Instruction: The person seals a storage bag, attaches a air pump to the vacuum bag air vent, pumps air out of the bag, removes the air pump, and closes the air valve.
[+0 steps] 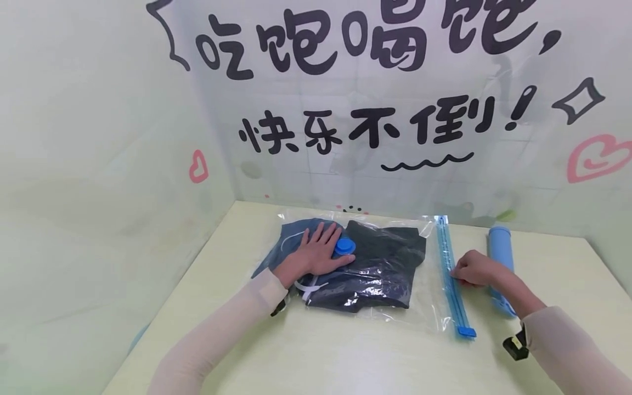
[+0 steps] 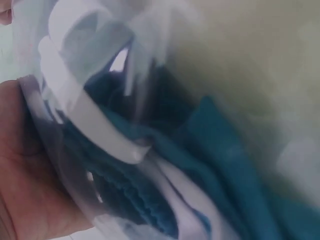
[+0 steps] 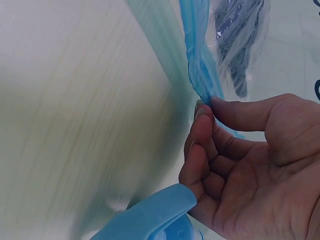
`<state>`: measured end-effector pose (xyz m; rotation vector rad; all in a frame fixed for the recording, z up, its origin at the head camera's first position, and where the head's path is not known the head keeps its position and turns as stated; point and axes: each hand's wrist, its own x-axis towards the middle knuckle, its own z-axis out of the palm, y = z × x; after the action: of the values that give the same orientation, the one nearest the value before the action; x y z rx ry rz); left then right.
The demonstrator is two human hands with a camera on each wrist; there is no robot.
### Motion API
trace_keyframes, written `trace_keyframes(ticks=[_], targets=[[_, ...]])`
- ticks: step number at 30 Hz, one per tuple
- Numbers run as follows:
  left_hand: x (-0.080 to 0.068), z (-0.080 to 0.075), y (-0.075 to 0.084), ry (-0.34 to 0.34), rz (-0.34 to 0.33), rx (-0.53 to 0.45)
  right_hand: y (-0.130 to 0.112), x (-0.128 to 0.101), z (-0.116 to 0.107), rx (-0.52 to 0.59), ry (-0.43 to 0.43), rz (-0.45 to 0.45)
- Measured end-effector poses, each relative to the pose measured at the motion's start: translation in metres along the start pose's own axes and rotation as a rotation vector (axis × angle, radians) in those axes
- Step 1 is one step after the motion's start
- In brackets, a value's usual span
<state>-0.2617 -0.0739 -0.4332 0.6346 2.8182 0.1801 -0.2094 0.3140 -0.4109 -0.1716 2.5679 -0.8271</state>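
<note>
A clear vacuum storage bag [image 1: 430, 296] lies flat on the table with dark folded clothes [image 1: 380, 263] and a blue garment [image 1: 291, 233] inside. My left hand [image 1: 318, 252] rests on the bag with fingers spread, its thumb beside the round blue valve [image 1: 344, 246]. White drawstrings [image 2: 90, 110] show through the plastic in the left wrist view. At the bag's right side, my right hand [image 1: 476, 269] pinches the edge of the blue zip strip [image 3: 200, 65] between thumb and curled fingers. A blue slider clip [image 1: 466, 332] sits at the strip's near end.
Just right of the right hand lies a blue cylindrical hand pump [image 1: 501, 244], partly hidden behind the wrist; its blue handle [image 3: 150, 215] shows close to the fingers. The pale table [image 1: 345, 356] meets a wall [image 1: 316, 186] with printed lettering at the back.
</note>
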Motion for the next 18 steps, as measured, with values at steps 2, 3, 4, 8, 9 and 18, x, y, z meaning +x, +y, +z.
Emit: trace_keyframes(ticks=[2, 3, 4, 8, 9, 18], targets=[[-0.0012, 0.001, 0.0001, 0.003, 0.001, -0.001, 0.0007, 0.0002, 0.0005, -0.003, -0.002, -0.004], [-0.0017, 0.0017, 0.0001, 0.004, 0.002, -0.003, 0.0011, 0.0005, 0.0006, -0.004, -0.003, -0.009], [-0.0022, 0.0023, 0.0004, 0.008, 0.004, -0.005, 0.0014, 0.0007, 0.0007, -0.005, -0.003, -0.011], [-0.0018, 0.0045, 0.0011, 0.024, 0.002, -0.001, 0.0033, 0.0016, 0.0007, -0.009, -0.002, -0.012], [-0.0014, 0.0048, 0.0016, 0.026, 0.001, 0.002, 0.004, 0.0014, 0.0005, -0.009, -0.002, -0.012], [0.0, 0.0041, 0.0005, 0.02, 0.004, 0.0, 0.0041, -0.0026, -0.0038, -0.005, 0.006, -0.014]])
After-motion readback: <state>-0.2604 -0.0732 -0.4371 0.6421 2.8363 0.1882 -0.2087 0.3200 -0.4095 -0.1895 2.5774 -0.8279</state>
